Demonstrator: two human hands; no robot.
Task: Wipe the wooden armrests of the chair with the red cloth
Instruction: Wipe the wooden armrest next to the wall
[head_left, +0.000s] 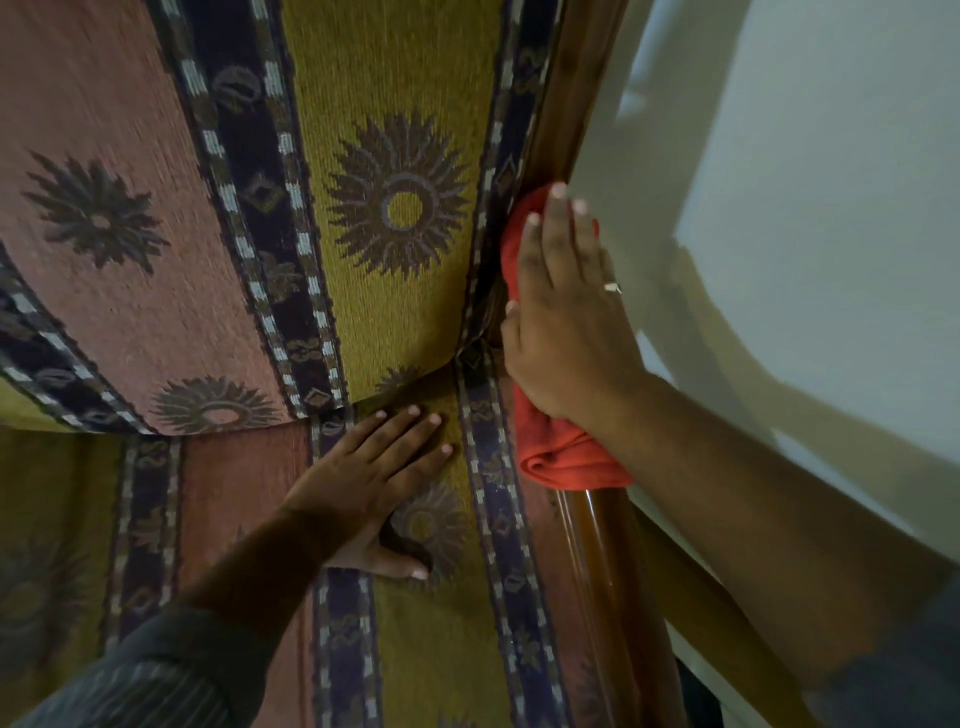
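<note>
While a pale wall (810, 156) fills the right of the frame, crossed by soft shadows, the head camera looks down on a chair upholstered in woven fabric: striped bands of pink, olive and dark blue set with sunburst motifs, covering both the backrest (260, 208) and the seat cushion (441, 649). A polished wooden armrest (608, 571) runs along the chair's right edge, just beside the wall.

The armrest's middle stretch is hidden under the red cloth (566, 457) and the hand on it, and its near end is cut off by the bottom of the frame. The left of the picture is soft and blurred.

The cloth lies lengthwise on the rail, its long axis following the wood from the near, bunched end up toward the backrest (only its two ends show past the hand). The right hand (566, 322), a ring on one finger, presses flat on the cloth, fingers extended and close together, pointing away from the camera. The left hand (374, 483) holds nothing; it rests palm down on the seat cushion, fingers spread wide, near where seat meets backrest. A dark striped sleeve (156, 675) covers the left forearm.
</note>
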